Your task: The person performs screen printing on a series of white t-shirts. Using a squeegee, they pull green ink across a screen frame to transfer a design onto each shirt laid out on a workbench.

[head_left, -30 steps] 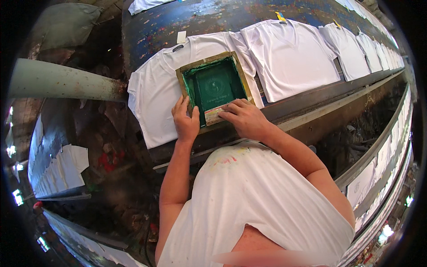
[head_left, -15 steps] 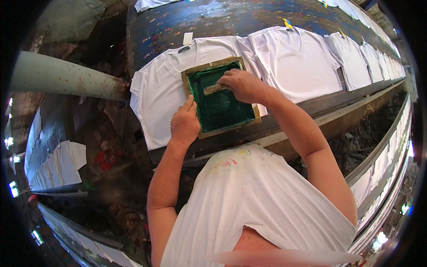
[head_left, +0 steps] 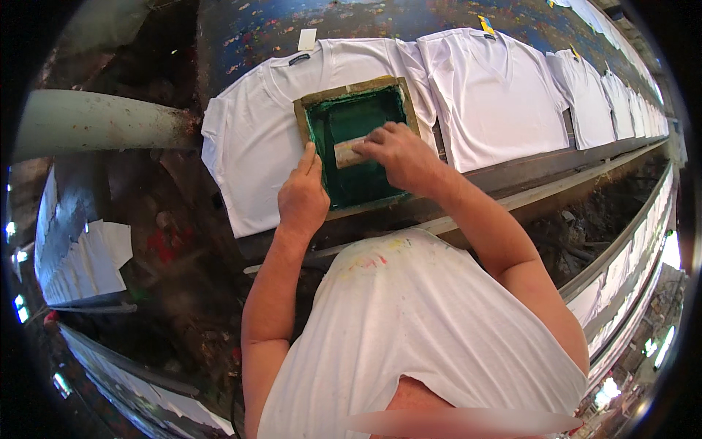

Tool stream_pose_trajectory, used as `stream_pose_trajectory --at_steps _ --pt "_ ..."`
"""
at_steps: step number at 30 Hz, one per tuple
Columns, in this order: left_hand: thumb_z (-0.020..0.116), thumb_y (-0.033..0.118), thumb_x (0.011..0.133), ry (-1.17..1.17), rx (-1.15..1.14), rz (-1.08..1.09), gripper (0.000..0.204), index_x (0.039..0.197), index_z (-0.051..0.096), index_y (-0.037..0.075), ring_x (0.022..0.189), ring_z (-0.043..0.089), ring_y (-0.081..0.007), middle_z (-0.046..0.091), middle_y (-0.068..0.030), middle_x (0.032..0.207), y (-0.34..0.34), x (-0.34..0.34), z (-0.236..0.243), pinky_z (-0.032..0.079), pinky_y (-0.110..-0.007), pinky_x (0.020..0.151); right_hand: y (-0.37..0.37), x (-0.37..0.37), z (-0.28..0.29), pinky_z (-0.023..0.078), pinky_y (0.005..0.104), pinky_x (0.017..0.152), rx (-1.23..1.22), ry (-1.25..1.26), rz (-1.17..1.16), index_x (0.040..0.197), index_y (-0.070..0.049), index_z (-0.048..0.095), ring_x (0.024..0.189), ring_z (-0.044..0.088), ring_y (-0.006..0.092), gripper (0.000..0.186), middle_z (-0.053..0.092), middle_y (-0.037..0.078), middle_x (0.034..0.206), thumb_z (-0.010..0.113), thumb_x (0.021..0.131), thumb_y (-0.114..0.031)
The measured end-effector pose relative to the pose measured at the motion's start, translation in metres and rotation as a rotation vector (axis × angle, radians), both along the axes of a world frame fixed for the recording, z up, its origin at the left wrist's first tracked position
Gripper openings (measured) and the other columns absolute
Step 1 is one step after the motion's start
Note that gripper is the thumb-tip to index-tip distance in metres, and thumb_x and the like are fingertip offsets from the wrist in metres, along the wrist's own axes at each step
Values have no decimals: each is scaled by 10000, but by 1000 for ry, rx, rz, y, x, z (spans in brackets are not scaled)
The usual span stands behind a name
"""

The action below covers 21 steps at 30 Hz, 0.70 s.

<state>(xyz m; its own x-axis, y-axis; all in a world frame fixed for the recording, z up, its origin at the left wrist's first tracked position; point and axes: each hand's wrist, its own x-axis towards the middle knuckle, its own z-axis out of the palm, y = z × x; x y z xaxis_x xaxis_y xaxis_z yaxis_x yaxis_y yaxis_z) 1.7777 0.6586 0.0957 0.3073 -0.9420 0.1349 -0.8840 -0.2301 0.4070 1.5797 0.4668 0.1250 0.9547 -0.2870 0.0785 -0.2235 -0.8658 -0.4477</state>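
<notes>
A square screen-printing frame (head_left: 301, 121) with a taped rim and dark green ink inside lies on a white T-shirt (head_left: 252, 139). My left hand (head_left: 303, 196) grips the frame's left edge, its fingers pointing up along the rim. In my right hand (head_left: 404, 159) is a wooden squeegee (head_left: 352, 152), held closed between thumb and fingers against the green mesh. The squeegee's lower edge meets the ink near the frame's middle. The shirt's print area under the frame is hidden.
More white T-shirts (head_left: 497, 95) lie in a row to the right along the paint-spotted dark table (head_left: 248, 29). A thick pale pipe (head_left: 110, 121) juts in at the left. Other tables with white shirts (head_left: 91, 263) stand to the left and at the far right.
My right hand has drawn the squeegee down toward me inside the frame and tilted it. My left hand stays at the frame's left edge. The view has shifted slightly.
</notes>
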Motion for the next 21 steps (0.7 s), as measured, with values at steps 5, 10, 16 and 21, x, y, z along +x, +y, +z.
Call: stream_pose_trajectory --at_steps 5,10,16,21 --pt "626 -11 934 12 28 19 446 1368 726 -30 1146 772 -395 655 -189 1595 0 -1 -4 644 -481 968 50 -31 9 531 500 1069 33 -8 28 1352 -98 754 1213 678 375 559 741 155 1283 711 821 70" --pt "624 -6 947 -8 50 27 426 1358 736 -24 1147 774 -388 654 -167 1603 -1 -1 -2 645 -484 965 11 -30 21 563 515 1042 154 110 219 1337 -73 759 1193 701 413 564 750 171 1240 688 805 100" --pt "617 5 970 -26 56 24 397 1340 757 -20 1154 771 -391 672 -160 1583 -5 0 3 637 -499 981 -66 40 6 581 529 1005 17 -75 23 1314 -90 788 1153 723 432 514 765 187 1178 660 841 65" --pt "609 -2 968 2 49 43 399 1336 763 -24 1187 756 -401 671 -166 1582 -5 -4 5 616 -499 1031 -37 20 -9 570 495 1002 -100 -117 2 1337 -148 786 1125 715 371 503 754 137 1173 693 865 0"
